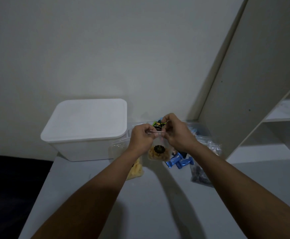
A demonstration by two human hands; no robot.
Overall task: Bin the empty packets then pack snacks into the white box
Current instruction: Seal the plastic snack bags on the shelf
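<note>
Centre of frame: left hand (141, 138) and right hand (176, 131) both pinch the top edge of a clear pouch (156, 150), one at each end. The pouch hangs between them, with brown snacks and a dark round label in its lower part. Just left, a yellow snack bag (135, 169) lies on the table (158, 204), partly under the left forearm. To the right, blue wrappers (179, 162) and a dark bag (200, 175). White box (83, 128), lid on, sits left of centre against the wall.
</note>
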